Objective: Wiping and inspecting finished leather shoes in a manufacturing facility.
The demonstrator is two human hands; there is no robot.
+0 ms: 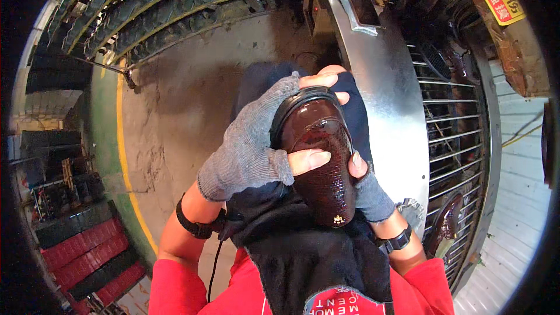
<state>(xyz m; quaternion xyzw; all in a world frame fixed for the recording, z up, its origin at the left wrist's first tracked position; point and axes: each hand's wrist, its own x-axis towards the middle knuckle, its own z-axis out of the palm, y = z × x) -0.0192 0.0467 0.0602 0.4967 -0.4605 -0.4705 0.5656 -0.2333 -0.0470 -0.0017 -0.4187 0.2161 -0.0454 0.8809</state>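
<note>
A glossy dark burgundy leather shoe [321, 184] with a textured upper and a black sole edge is held over my lap. A small gold ornament sits on its near end. My left hand [248, 134], in a grey fingerless glove, is closed on the shoe, its thumb across the upper and its other fingertips around the far end. On the shoe's right side, my right hand [371, 192], gloved the same way, grips with its thumb against the edge; its other fingers are hidden. Beneath the shoe lies a black apron [315, 256].
Right of me runs a metal worktop [394, 111] with a phone [363, 7] on papers. Beyond it, a rack of metal bars [452, 119] carries shoes, including a burgundy one [448, 219]. Shelves of dark shoes [192, 9] stand far left. Red and black stacks [87, 245] are nearer left.
</note>
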